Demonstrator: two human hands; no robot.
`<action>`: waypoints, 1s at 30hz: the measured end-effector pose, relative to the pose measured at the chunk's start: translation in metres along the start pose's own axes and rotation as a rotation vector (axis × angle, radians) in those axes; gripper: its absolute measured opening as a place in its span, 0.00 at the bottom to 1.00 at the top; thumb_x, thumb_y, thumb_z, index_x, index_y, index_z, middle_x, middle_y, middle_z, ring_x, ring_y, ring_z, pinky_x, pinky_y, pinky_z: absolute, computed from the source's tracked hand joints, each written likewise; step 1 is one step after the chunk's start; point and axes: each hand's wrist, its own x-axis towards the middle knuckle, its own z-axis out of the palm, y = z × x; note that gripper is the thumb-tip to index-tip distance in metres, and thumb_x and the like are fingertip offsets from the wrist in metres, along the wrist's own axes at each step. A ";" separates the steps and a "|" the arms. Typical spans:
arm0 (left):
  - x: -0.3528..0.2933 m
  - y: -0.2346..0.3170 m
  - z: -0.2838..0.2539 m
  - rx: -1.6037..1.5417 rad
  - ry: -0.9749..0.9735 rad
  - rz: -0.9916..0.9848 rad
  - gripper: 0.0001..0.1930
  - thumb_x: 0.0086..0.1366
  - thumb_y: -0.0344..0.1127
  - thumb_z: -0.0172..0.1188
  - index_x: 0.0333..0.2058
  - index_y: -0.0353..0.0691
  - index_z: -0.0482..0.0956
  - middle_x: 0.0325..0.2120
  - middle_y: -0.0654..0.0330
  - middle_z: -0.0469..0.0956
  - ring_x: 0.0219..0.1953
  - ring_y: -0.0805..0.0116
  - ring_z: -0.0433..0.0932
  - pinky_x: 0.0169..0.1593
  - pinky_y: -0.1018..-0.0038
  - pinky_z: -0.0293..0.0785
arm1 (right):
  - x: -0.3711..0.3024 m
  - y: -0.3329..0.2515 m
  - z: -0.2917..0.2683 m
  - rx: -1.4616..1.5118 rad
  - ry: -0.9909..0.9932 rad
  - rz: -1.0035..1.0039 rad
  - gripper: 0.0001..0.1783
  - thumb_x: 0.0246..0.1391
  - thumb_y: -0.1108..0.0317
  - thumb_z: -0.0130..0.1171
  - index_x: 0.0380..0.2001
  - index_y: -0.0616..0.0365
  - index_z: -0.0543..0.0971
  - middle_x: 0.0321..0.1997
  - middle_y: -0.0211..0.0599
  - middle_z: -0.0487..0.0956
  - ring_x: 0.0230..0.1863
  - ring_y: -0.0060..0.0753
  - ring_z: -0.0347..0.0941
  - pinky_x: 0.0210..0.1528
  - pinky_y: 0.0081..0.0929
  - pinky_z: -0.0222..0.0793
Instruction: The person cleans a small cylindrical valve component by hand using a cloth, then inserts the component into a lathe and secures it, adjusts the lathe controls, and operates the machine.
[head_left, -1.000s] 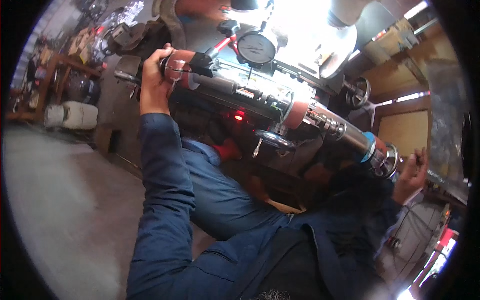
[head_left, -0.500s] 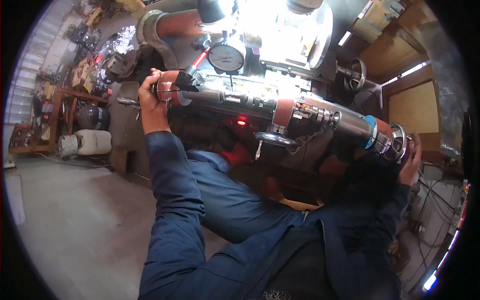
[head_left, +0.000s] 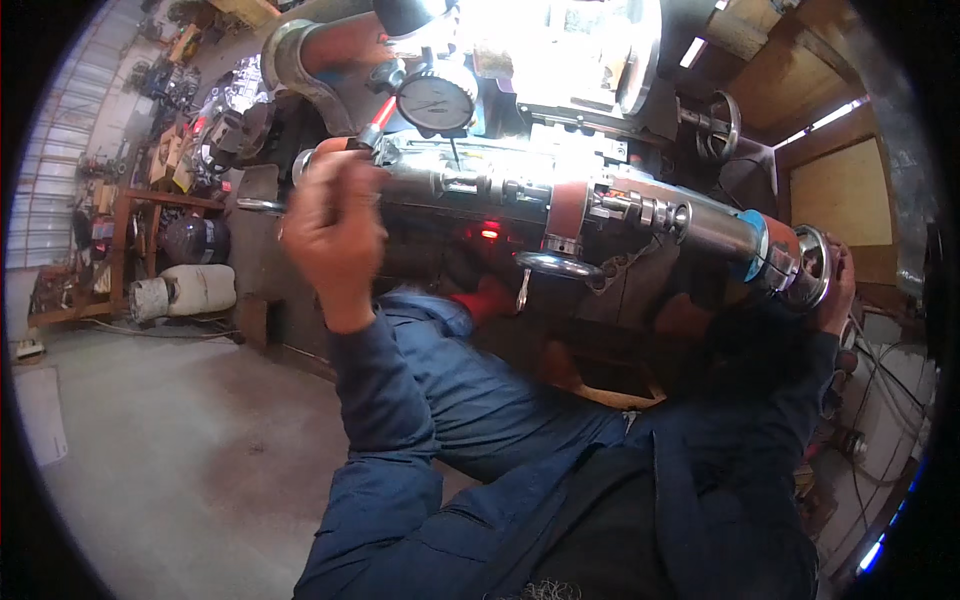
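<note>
My left hand point(head_left: 335, 240) is raised in front of the left end of a long machine, its fingers smeared by motion. Whether it touches anything there I cannot tell. Close by are a red rod point(head_left: 383, 113) with a black end and a round dial gauge point(head_left: 436, 103), whose thin stem points down at the shaft. The metal shaft point(head_left: 500, 187) with stepped lobes lies across the machine, passing a brown upright support point(head_left: 568, 205). At the right end, my right hand point(head_left: 842, 282) curls its fingers around the rim of a chrome handwheel point(head_left: 812, 268).
A second handwheel point(head_left: 560, 264) with a crank handle sticks out from the machine's front. Another handwheel point(head_left: 720, 125) stands behind. A white gas cylinder point(head_left: 195, 290) lies on the floor at left, near a brown stand point(head_left: 120, 245). Cables point(head_left: 870, 370) hang at right.
My left hand has come away from the machine's brown left end and moved right and nearer. The right hand's fingers now curl around the handwheel rim. The whole view has shifted slightly.
</note>
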 end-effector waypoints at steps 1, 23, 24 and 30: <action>-0.009 0.009 0.006 0.031 -0.210 -0.143 0.08 0.68 0.28 0.61 0.42 0.31 0.82 0.29 0.60 0.85 0.16 0.81 0.71 0.20 0.80 0.64 | 0.002 0.003 0.000 -0.017 -0.026 -0.005 0.22 0.70 0.50 0.51 0.53 0.56 0.78 0.32 0.25 0.76 0.32 0.18 0.71 0.36 0.20 0.69; -0.006 -0.004 0.049 0.479 -0.318 0.129 0.04 0.63 0.29 0.65 0.36 0.38 0.82 0.30 0.50 0.83 0.32 0.50 0.83 0.35 0.63 0.75 | 0.009 0.035 0.001 0.076 -0.023 -0.125 0.19 0.71 0.58 0.51 0.54 0.59 0.77 0.41 0.29 0.80 0.39 0.23 0.77 0.44 0.24 0.75; -0.006 -0.004 0.049 0.484 -0.325 0.139 0.05 0.63 0.29 0.65 0.36 0.38 0.82 0.30 0.50 0.83 0.32 0.50 0.83 0.35 0.63 0.75 | 0.010 0.038 0.000 0.128 -0.041 -0.117 0.18 0.71 0.58 0.51 0.54 0.59 0.77 0.41 0.29 0.80 0.39 0.23 0.77 0.44 0.24 0.75; -0.005 -0.009 0.046 0.476 -0.339 0.138 0.05 0.62 0.29 0.66 0.36 0.37 0.82 0.29 0.49 0.83 0.31 0.50 0.83 0.36 0.63 0.75 | 0.011 0.041 0.004 0.035 -0.012 -0.222 0.18 0.71 0.60 0.49 0.54 0.60 0.76 0.42 0.32 0.81 0.42 0.24 0.77 0.47 0.25 0.75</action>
